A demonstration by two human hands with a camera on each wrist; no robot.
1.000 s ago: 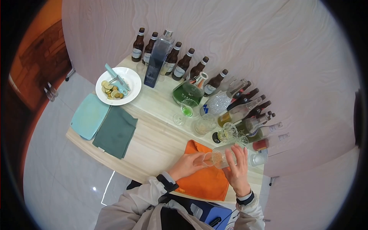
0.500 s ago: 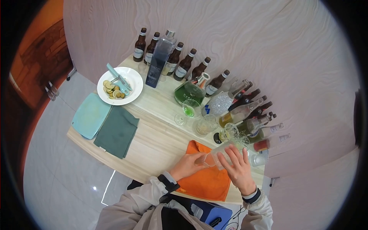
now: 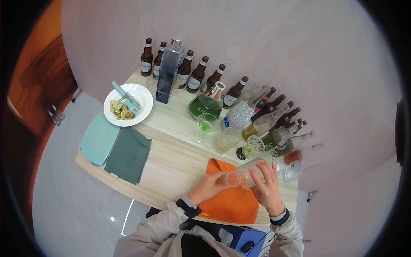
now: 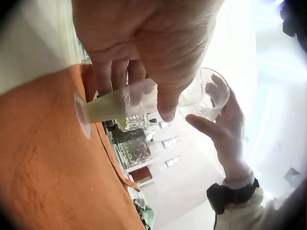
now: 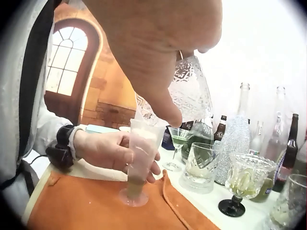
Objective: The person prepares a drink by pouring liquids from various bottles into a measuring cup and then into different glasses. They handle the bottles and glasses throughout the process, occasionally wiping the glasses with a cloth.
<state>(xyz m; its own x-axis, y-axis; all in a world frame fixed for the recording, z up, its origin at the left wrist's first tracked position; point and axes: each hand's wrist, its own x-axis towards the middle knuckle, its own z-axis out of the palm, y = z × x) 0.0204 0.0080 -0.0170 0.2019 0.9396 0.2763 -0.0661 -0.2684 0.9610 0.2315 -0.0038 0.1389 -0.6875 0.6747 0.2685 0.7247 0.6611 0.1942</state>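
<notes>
My left hand (image 3: 209, 187) grips a tall, clear footed cup (image 5: 144, 148) by its side. Pale green liquid stands in the narrow lower part of the cup, and its foot is close over the orange cloth (image 3: 227, 203). Up at the cup's mouth, my right hand (image 3: 267, 188) holds a clear patterned glass (image 5: 189, 88), tipped so that its rim overlaps the cup's rim. In the left wrist view the thumb and fingers of the right hand (image 4: 228, 134) curl round this glass. The left palm hides part of the footed cup there.
Behind the hands stand a cut-glass tumbler (image 5: 199, 167), a black-footed goblet (image 5: 247, 179) and a stemmed glass with green drink (image 3: 204, 127). Several bottles line the wall, with a green decanter (image 3: 204, 107) before them. Leftward are a lime plate (image 3: 145, 96), folded green cloth (image 3: 128, 156) and turquoise board (image 3: 98, 139).
The head view has shifted, so the plate and left-hand bottles appear lower. Both hands keep their holds, the patterned glass still tipped at the footed cup's mouth, with only slight movement of the right hand.
</notes>
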